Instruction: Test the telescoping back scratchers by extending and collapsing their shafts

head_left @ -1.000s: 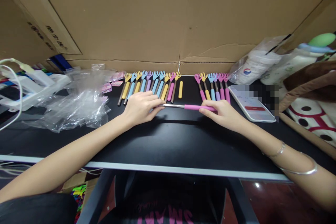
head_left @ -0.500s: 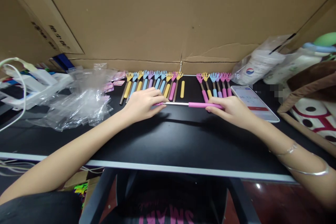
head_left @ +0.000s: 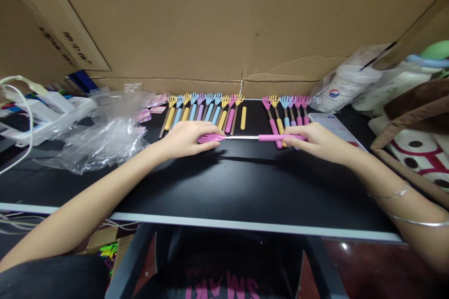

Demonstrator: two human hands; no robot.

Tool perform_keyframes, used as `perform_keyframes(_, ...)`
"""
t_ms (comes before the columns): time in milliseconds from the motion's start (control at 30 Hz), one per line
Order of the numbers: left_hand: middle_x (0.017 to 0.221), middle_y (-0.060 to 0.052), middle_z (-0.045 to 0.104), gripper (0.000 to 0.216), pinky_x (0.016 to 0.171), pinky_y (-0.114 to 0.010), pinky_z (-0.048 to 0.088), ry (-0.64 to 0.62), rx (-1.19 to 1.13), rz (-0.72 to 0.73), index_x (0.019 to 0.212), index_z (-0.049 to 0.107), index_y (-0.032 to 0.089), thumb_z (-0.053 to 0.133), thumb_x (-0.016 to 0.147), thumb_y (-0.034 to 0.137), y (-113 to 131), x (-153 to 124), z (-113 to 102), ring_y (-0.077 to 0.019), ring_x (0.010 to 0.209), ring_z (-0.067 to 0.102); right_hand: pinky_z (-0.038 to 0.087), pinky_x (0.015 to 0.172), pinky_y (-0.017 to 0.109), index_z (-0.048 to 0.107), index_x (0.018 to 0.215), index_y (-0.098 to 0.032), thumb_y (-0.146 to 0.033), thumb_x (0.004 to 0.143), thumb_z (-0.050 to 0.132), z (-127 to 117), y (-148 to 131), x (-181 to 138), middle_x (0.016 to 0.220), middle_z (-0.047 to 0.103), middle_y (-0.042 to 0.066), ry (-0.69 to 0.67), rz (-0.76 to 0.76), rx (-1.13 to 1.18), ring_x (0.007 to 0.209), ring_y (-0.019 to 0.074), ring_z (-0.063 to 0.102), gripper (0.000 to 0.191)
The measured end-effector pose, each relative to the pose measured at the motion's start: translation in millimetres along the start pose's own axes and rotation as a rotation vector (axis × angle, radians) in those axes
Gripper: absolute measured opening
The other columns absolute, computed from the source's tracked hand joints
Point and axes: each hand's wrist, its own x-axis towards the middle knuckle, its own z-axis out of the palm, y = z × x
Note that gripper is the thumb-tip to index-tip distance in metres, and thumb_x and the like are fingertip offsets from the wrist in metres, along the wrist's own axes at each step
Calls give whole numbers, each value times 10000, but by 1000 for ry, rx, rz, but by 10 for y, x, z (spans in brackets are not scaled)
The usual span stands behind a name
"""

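A pink back scratcher [head_left: 271,138] with a bare metal rod lies level between my two hands, above the black table. My left hand [head_left: 187,139] is closed around its pink clawed head at the left end. On the other end, my right hand [head_left: 312,141] grips the pink sleeve handle. Behind them is a row of several back scratchers [head_left: 209,103] in yellow, blue, purple and pink, with loose coloured sleeves among them. One yellow sleeve [head_left: 243,118] lies at that row's right end. A second group of sleeved back scratchers [head_left: 277,121] lies nearer my right hand, partly covered by it.
Clear plastic bags [head_left: 105,135] are heaped at left, beside a white rack [head_left: 52,117] with a cable. At right are a phone [head_left: 333,126], a bagged cup [head_left: 351,86] and a brown-handled bag [head_left: 414,135]. A cardboard wall [head_left: 210,23] stands behind the table [head_left: 217,191].
My right hand has moved right with the handle, and more of the metal rod shows. My left hand has shifted slightly left, and its grip now shows more of the pink head.
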Motion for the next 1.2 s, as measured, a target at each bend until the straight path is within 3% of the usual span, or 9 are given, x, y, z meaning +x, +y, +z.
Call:
perform_keyframes(267,1003,-24,655,279,791,-261,421,10,-188,36,1078,627,243,456,906,381,35,21,43,-158,917,584,335,526,219,620,770,-180,-508,891,362,70,-54,21,598,572,-11,20,-27,14,505,93,481,435)
perform_keyframes(1200,1017,-4,675,283,762,-230,419,-27,-180,32,1123,609,262,457,907,365,12,10,75,-141,873,614,295,521,210,511,698,-198,-496,895,388,165,-32,2,534,493,-35,106,-72,-89,481,82,442,377)
